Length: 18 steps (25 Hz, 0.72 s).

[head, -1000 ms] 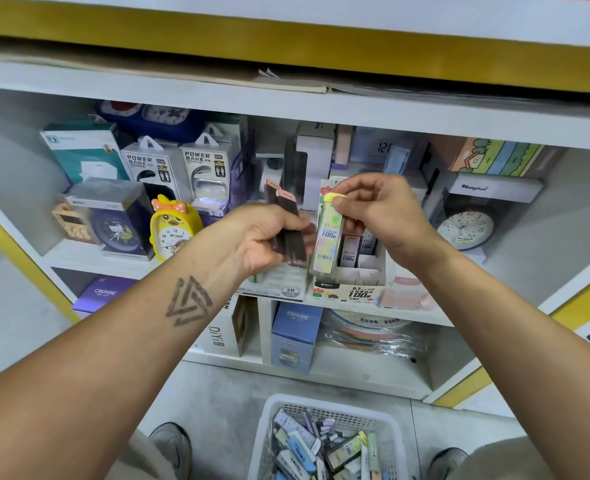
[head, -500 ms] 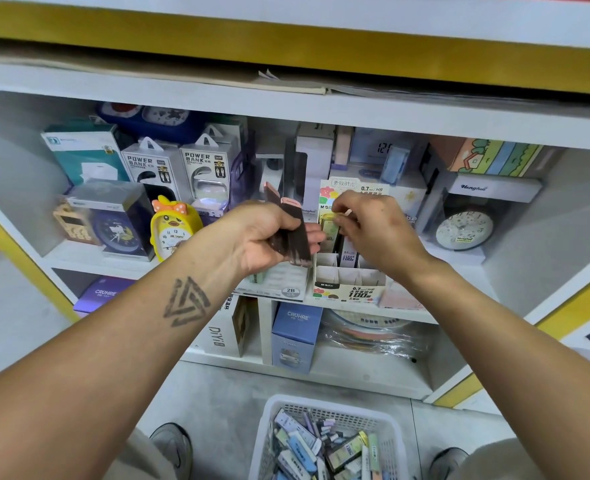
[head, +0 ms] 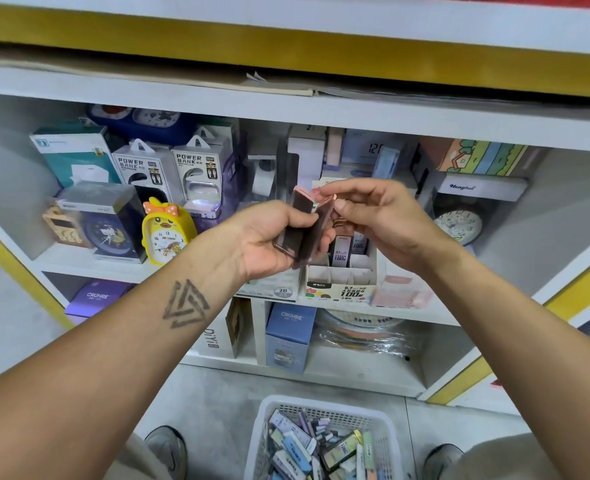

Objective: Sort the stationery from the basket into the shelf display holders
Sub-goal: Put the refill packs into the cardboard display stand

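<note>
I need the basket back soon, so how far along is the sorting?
Done: a few lead cases stand in the 0.7 display holder. In hand: the left hand grips dark cases while the right hand pinches the top of one. Left: the basket on the floor holds many more packs, so most remains.

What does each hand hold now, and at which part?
Left hand grips dark slim lead cases around their lower halves; right hand pinches one case's pink top end.
</note>
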Each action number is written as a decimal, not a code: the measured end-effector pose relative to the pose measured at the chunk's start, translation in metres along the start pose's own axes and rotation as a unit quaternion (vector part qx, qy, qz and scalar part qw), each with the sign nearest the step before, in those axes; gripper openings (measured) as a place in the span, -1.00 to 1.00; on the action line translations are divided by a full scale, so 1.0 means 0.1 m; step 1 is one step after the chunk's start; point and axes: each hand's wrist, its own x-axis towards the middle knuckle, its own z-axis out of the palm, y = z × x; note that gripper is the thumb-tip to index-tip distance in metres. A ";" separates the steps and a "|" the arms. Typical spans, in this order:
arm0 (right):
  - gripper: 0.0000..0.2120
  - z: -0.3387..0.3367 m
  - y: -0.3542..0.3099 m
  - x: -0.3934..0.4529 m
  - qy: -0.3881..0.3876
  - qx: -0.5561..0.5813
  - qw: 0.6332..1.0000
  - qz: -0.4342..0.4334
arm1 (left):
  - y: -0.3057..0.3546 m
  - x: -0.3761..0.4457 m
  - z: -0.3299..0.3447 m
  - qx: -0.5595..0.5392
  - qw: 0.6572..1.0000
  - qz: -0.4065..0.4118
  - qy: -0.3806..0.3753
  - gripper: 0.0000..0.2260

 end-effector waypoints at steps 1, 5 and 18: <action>-0.80 -0.05 -0.02 -0.02 0.001 0.022 1.000 -0.005 | -0.01 0.01 0.02 0.004 1.000 -0.006 -0.002 -0.80; -0.91 -0.30 -0.08 -0.08 0.057 -0.064 0.996 -0.039 | -0.05 0.07 0.01 0.127 0.988 0.018 0.087 -0.89; -0.91 -0.18 -0.01 -0.09 0.071 -0.451 0.880 -0.130 | 0.01 0.05 -0.01 0.138 0.989 0.021 0.038 -0.59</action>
